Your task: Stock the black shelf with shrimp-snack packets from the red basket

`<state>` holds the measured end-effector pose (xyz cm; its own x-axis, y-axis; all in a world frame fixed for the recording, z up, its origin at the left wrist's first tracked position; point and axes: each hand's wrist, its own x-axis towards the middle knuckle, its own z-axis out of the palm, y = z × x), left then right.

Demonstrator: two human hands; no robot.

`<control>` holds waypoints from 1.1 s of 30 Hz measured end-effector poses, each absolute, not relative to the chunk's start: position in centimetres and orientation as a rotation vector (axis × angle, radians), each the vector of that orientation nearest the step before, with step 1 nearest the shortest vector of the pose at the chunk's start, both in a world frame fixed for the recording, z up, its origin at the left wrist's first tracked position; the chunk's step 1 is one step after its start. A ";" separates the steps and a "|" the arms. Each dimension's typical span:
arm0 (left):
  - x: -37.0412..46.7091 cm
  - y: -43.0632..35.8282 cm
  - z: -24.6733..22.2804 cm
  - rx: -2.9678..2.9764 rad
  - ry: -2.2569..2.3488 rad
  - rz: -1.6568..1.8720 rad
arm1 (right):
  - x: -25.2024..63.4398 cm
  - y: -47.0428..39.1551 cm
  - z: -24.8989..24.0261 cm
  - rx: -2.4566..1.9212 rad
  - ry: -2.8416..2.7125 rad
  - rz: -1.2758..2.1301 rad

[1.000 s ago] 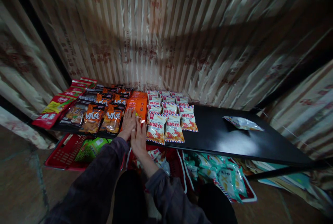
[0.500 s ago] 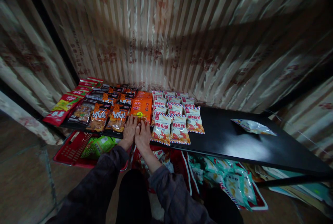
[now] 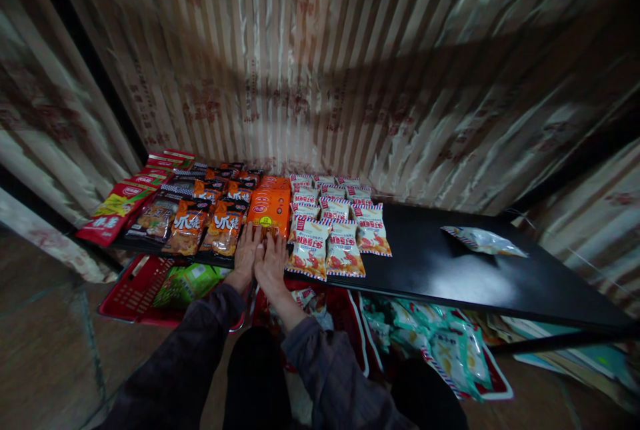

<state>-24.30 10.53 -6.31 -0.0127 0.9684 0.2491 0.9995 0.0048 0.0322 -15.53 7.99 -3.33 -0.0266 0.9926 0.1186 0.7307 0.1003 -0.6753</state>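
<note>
While left hand [image 3: 245, 257] and right hand [image 3: 271, 265] rest, fingers [image 3: 271, 243] extended, on orange packets [image 3: 270, 205], white packets [image 3: 346, 253] show red Chinese characters [image 3: 311, 241].

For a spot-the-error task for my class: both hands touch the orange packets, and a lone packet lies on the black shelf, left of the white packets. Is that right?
Not quite: the head view shows the lone packet on the black shelf to the right of the white packets. The left hand and right hand do touch the orange packets.
</note>
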 end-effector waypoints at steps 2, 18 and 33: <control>-24.3 10.5 -6.4 -2.094 -2.130 -0.314 | -15.4 8.1 -3.1 -1.672 -1.817 0.591; -23.8 10.7 -7.5 -1.980 -2.220 -0.488 | -15.3 10.0 -2.8 -1.722 -1.780 0.541; -23.6 10.7 -7.4 -1.987 -2.222 -0.638 | -14.5 10.4 -3.1 -1.737 -1.831 0.514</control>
